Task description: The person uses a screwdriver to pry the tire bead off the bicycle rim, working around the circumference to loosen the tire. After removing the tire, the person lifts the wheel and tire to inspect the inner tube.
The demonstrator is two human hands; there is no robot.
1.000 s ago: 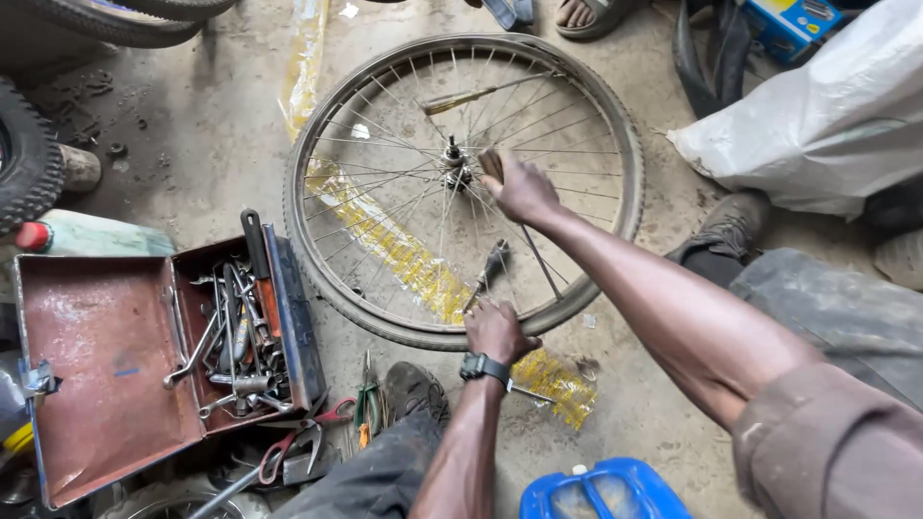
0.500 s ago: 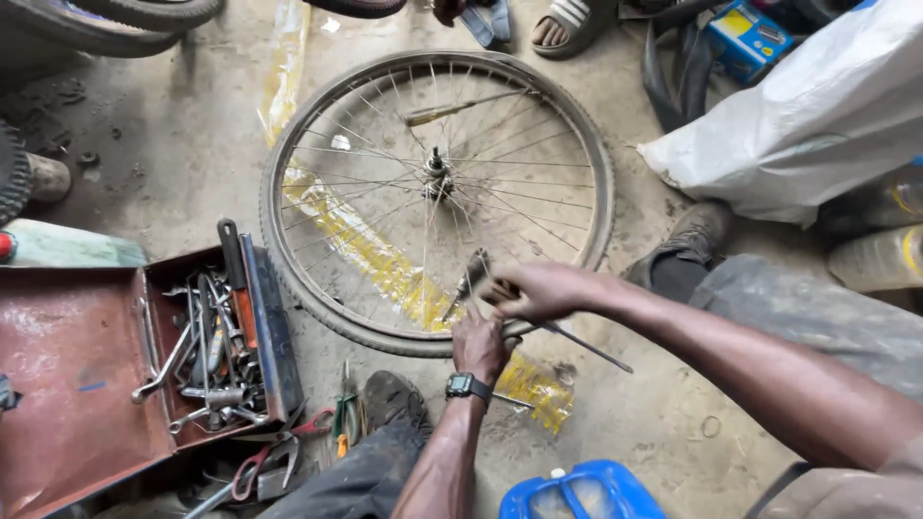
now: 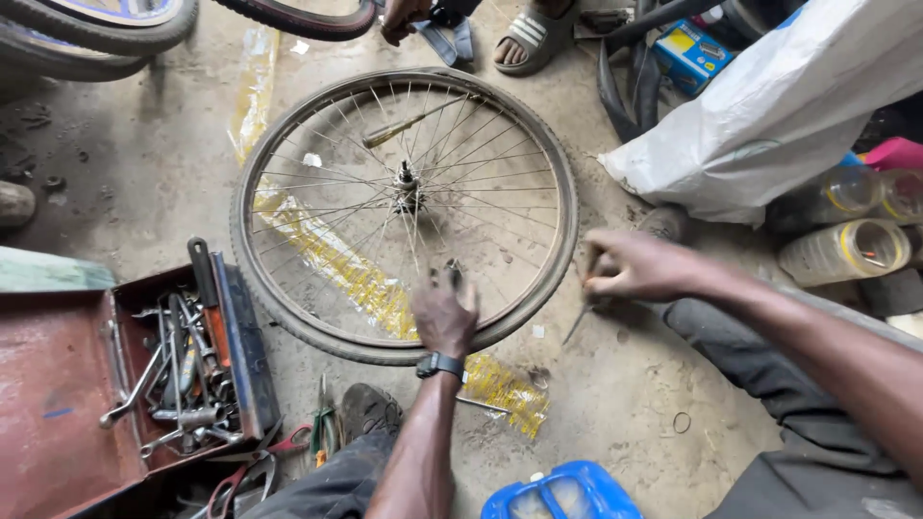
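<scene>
A spoked bicycle wheel (image 3: 288, 317) lies flat on the dusty floor, its hub (image 3: 408, 177) in the middle. My left hand (image 3: 444, 312), with a watch on the wrist, grips a small dark tool over the spokes near the wheel's near rim. My right hand (image 3: 642, 267) is off the wheel, to the right of the rim, fingers closed on a thin metal rod (image 3: 580, 323) that points down to the floor. A screwdriver (image 3: 409, 124) lies across the far spokes.
An open red toolbox (image 3: 58, 404) full of wrenches sits at the lower left. Pliers (image 3: 322, 428) lie by my shoe. A white sack (image 3: 769, 115), clear jars (image 3: 846, 245) and a blue container (image 3: 562, 492) are on the right. Another person's sandalled foot (image 3: 527, 38) is at the top.
My right hand moved from the hub toward me, then right off the wheel, carrying the thin rod. My left hand stayed at the near rim. The view shifted.
</scene>
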